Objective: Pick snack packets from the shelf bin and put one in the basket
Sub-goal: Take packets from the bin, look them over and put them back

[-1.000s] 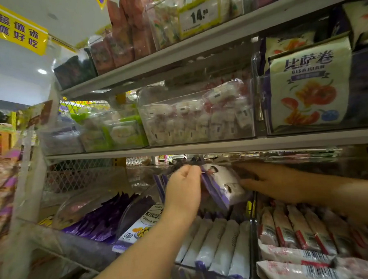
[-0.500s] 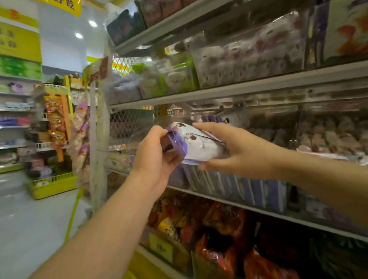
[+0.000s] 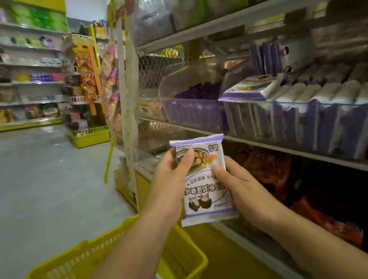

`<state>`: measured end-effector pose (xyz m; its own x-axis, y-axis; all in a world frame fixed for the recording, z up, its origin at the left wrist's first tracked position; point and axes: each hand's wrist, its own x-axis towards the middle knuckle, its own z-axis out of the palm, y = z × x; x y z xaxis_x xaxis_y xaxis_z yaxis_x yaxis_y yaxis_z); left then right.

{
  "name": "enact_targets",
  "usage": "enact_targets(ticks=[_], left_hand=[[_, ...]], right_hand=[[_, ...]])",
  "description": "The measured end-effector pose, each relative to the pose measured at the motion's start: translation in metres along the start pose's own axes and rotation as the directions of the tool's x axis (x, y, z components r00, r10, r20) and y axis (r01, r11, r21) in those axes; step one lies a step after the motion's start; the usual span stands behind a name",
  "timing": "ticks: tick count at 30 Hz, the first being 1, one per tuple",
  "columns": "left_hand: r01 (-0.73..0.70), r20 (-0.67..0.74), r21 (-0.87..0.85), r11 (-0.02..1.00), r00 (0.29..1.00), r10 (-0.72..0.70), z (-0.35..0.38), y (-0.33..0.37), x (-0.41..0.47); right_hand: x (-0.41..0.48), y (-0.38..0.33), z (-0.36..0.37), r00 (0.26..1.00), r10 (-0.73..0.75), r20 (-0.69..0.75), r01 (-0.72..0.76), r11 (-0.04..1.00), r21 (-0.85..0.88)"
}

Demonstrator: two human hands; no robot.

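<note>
A white and purple snack packet (image 3: 204, 187) is held upside down in front of me, above and just past the yellow basket (image 3: 83, 266). My left hand (image 3: 170, 182) grips its left edge, thumb on the printed face. My right hand (image 3: 241, 187) grips its right edge, thumb on the front. The clear shelf bin (image 3: 305, 120) at the right holds several upright packets of the same kind, with one packet (image 3: 248, 89) lying flat on its left rim.
Shelves run along the right, with a bin of purple wrappers (image 3: 194, 111) and dark orange bags (image 3: 269, 166) on the lower shelf. The grey aisle floor (image 3: 42, 178) opens to the left. A yellow display stand (image 3: 91, 135) stands farther back.
Both hands have drawn the packet out of the shelf bin and down toward me, turning its face up. My view has swung left and down, bringing the basket into sight.
</note>
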<state>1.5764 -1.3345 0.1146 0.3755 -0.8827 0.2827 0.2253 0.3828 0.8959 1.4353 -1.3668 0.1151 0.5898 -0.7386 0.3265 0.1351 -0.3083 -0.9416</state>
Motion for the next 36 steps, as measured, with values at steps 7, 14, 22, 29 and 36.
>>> enact_targets(ticks=[7, 14, 22, 29, 36], left_hand=[[0.028, 0.095, 0.028, 0.999, 0.995, -0.03, -0.008, -0.05, -0.007], [0.048, 0.116, 0.087, 0.995, 0.992, -0.058, -0.002, -0.069, -0.006], [-0.073, 0.104, 0.14, 0.988, 0.993, 0.058, 0.009, -0.066, -0.017], [-0.009, 0.046, 0.129, 0.992, 0.999, 0.003, 0.005, -0.064, -0.02], [0.178, -0.054, -0.172, 0.969, 0.98, -0.19, -0.007, -0.056, -0.009]], right_hand=[[0.003, 0.041, -0.01, 0.984, 0.136, -0.115, -0.085, 0.926, 0.367], [-0.005, 0.059, -0.017, 0.934, 0.223, -0.278, -0.087, 0.899, 0.428], [-0.013, 0.057, -0.02, 0.919, 0.194, -0.343, -0.041, 0.913, 0.406], [-0.016, 0.057, -0.015, 0.908, 0.213, -0.36, -0.052, 0.911, 0.41], [-0.018, 0.055, -0.03, 0.947, 0.315, 0.058, -0.32, 0.931, 0.176]])
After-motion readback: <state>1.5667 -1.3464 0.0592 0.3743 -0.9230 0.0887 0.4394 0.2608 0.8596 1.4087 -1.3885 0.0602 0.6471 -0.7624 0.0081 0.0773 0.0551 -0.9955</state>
